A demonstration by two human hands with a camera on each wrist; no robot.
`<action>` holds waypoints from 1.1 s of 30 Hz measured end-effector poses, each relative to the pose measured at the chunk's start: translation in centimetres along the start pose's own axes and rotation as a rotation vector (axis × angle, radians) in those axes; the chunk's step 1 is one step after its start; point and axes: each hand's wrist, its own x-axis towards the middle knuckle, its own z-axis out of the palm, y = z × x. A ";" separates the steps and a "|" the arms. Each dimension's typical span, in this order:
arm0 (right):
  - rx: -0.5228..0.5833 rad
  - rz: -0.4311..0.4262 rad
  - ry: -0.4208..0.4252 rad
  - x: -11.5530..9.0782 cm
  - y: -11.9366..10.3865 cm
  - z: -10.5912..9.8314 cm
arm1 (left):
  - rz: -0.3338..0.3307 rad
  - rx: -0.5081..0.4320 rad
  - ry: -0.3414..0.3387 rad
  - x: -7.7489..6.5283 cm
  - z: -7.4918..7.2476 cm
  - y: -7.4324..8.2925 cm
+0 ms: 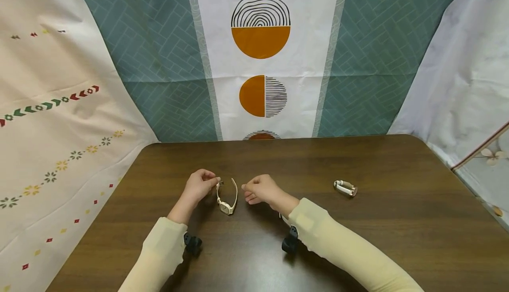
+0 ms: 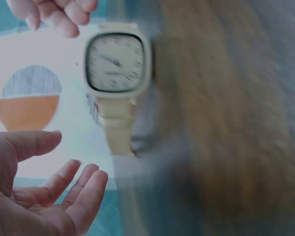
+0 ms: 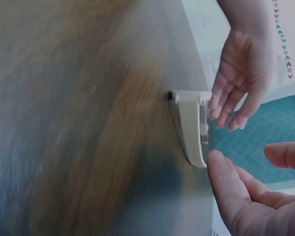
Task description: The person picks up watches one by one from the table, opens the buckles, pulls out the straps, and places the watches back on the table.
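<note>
A cream wristwatch (image 1: 227, 208) with a squarish dial lies on the table between the hands, its two strap ends pointing away from the person. My left hand (image 1: 200, 186) is at its left, fingertips right by one strap end; in the left wrist view thumb and fingers (image 2: 91, 196) are spread apart with nothing between them. To the watch's right is my right hand (image 1: 264, 190), fingers loosely bent and a small gap from the other strap end. From the right wrist view, the watch (image 3: 191, 125) appears side-on, with that hand's thumb and fingers apart.
A white and rose-gold banded object (image 1: 345, 188) lies farther right on the brown wooden table (image 1: 397, 230). Patterned cloths (image 1: 159, 62) hang behind and at both sides. Dark wrist cameras (image 1: 192, 243) sit under the sleeves. A thin white edge shows beside the right cuff.
</note>
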 end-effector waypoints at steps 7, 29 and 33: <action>-0.065 -0.018 -0.004 -0.6 -0.5 -2.1 | 0.077 0.005 0.004 -0.2 0.9 2.1; -0.232 -0.004 0.061 -2.8 1.0 -8.5 | 0.050 -0.107 -0.236 -2.5 5.3 5.4; -0.243 0.015 0.054 -3.2 1.6 -8.8 | 0.001 -0.159 -0.286 -2.7 6.2 5.8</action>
